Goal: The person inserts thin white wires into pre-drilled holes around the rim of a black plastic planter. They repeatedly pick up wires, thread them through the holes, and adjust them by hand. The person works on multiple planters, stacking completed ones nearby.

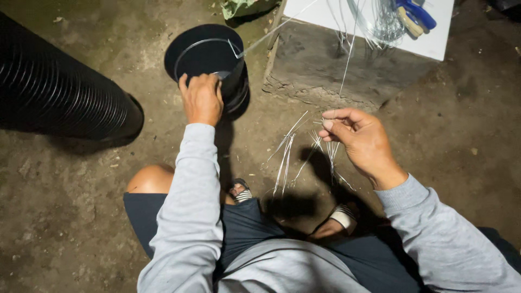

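My left hand (202,97) grips the near rim of a black round pot (201,51) that stands on the dirt floor; a thin wire ring (187,49) runs around its top, with a wire end sticking out to the right. My right hand (361,141) hovers over a scatter of short cut wire pieces (287,154) on the ground, its thumb and fingers pinched together, seemingly on a thin wire, though that is hard to make out. I am squatting, with my sandalled feet below the wires.
A large black corrugated pipe (59,92) lies at the left. A concrete block (336,68) topped by a white board (434,38) carries a coil of wire (374,19) and blue-handled pliers (415,13). A green scrap (236,6) lies behind the pot.
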